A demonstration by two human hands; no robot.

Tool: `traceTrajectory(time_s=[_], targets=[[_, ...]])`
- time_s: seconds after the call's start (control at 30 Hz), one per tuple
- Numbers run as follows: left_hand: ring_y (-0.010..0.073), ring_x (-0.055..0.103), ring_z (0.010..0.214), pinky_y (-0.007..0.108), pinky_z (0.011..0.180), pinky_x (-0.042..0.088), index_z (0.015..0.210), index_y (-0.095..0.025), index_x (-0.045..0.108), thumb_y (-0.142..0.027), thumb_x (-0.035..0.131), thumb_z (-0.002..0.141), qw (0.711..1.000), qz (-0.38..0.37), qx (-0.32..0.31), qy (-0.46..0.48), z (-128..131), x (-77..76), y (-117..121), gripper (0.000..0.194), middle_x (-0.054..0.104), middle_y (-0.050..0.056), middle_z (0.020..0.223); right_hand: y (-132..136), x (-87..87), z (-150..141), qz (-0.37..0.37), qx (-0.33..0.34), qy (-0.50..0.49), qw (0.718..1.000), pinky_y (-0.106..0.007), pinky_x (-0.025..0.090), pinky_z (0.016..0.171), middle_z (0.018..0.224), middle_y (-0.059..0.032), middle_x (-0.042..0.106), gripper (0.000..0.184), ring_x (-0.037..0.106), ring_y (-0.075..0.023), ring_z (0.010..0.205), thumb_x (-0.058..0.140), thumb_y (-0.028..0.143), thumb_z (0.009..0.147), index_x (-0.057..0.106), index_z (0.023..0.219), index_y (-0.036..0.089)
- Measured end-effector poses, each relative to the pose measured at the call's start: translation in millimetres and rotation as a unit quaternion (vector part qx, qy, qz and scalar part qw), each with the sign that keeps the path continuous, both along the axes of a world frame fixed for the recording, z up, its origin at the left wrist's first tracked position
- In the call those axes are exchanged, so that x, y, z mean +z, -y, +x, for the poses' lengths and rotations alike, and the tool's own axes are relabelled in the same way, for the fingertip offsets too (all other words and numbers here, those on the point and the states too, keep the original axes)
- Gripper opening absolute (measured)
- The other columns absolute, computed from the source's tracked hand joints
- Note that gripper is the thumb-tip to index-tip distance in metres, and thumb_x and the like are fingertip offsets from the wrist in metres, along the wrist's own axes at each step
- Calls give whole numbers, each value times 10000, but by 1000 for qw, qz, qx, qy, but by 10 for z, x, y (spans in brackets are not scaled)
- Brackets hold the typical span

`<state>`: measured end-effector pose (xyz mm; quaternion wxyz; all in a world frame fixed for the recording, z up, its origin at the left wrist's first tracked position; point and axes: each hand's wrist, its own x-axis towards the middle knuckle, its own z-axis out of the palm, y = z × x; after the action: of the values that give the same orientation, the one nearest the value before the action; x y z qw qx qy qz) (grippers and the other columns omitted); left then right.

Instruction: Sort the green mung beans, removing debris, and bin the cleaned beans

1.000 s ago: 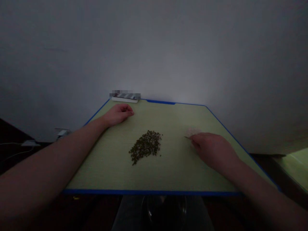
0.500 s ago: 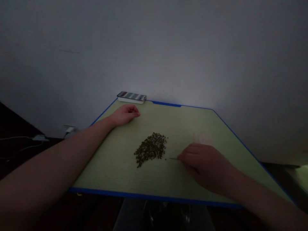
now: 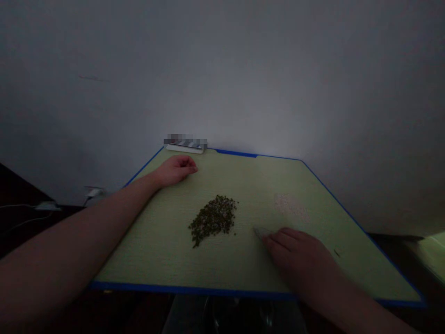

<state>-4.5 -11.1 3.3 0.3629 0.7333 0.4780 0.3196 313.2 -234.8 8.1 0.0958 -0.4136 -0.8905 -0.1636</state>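
My right hand (image 3: 299, 255) is closed in a pinch around tweezers (image 3: 259, 231), whose thin pointed tips stick out to the left, low over the table. Left of those tips lies a loose heap of small dark green-brown beans or seeds (image 3: 213, 219), with one or two stray grains by its edge. Beyond my right hand a thin spread of pale, whitish grains (image 3: 290, 206) lies on the table; its kind is too blurred to tell. My left hand (image 3: 177, 169) rests behind the dark heap on the left, fingers curled in and holding nothing visible.
The light table (image 3: 153, 260) has a blue edge and stands against a grey wall. A phone on a white box (image 3: 185, 147) sits at the back left corner. A short dark sliver (image 3: 337, 253) shows right of my right hand. Cables and plugs (image 3: 48, 206) are at the far left.
My right hand has come from beside the pale grains toward the near side, reaching the dark heap's right edge and then drawing back slightly right. The left hand stays put; the view shifts a little.
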Motion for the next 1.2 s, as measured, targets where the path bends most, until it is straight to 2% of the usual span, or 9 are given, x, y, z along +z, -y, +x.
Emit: traceTrajectory(time_s=[0.17, 0.23, 0.3, 0.37, 0.47, 0.57, 0.87, 1.0, 1.2], targets=[[95, 413, 492, 230, 482, 308, 762, -173, 606, -348, 656, 716, 1000, 5, 2, -1, -10, -19, -15, 188, 480, -51, 541, -269, 34, 192, -5, -109, 48, 993, -304, 509, 619, 739, -25, 720, 221, 674, -205, 718, 597, 12, 782, 731, 844, 176], [95, 413, 491, 230, 482, 308, 753, -173, 603, -344, 654, 715, 1000, 9, 1, 2, -8, -25, -20, 183, 475, -52, 535, -306, 91, 196, 8, -125, 46, 991, -303, 493, 593, 725, -26, 715, 204, 672, -209, 705, 602, 24, 788, 728, 824, 180], [94, 410, 488, 230, 481, 308, 744, -173, 598, -340, 650, 716, 1000, 11, -3, 4, -3, -25, -23, 177, 471, -53, 529, -284, 151, 156, 32, -102, 26, 994, -301, 480, 578, 722, -32, 714, 212, 665, -206, 687, 597, 20, 782, 731, 841, 173], [93, 410, 486, 231, 481, 311, 742, -172, 594, -339, 650, 718, 1000, 10, -7, 3, 2, -22, -23, 177, 472, -54, 529, -226, 188, 80, 43, -42, -9, 998, -299, 475, 581, 724, -36, 714, 230, 654, -193, 668, 582, 14, 788, 735, 881, 159], [94, 408, 483, 233, 481, 310, 742, -172, 591, -347, 654, 720, 1000, 9, -7, 5, 5, -17, -21, 188, 471, -54, 529, -151, 179, -52, 12, 56, -57, 997, -290, 478, 603, 731, -33, 714, 246, 642, -174, 669, 556, 5, 807, 729, 923, 136], [97, 412, 491, 236, 485, 310, 748, -170, 598, -350, 657, 718, 1000, 13, -7, 5, 6, -16, -17, 191, 470, -53, 532, -143, 116, -144, -13, 100, -70, 992, -297, 473, 602, 721, -32, 705, 221, 623, -176, 662, 546, 8, 829, 717, 897, 132], [93, 410, 488, 231, 484, 309, 741, -171, 602, -352, 668, 704, 1000, 14, 0, 7, 17, -24, -20, 196, 472, -55, 522, -112, 65, -234, -18, 139, -71, 988, -307, 476, 619, 769, -40, 724, 181, 598, -180, 663, 580, 27, 830, 688, 920, 141], [92, 410, 489, 231, 484, 311, 745, -176, 601, -360, 679, 698, 1000, 11, -4, 14, 11, -36, -37, 205, 472, -57, 521, -52, 70, -250, -61, 134, -61, 987, -320, 488, 648, 828, -43, 737, 183, 609, -189, 710, 612, 60, 817, 682, 960, 152], [97, 417, 509, 237, 496, 312, 733, -177, 602, -356, 674, 696, 1000, 14, -1, 9, 20, -12, -17, 197, 481, -50, 540, 93, 85, -239, -95, 150, -72, 982, -313, 487, 654, 808, -24, 733, 167, 617, -177, 716, 601, 71, 844, 675, 952, 175]])
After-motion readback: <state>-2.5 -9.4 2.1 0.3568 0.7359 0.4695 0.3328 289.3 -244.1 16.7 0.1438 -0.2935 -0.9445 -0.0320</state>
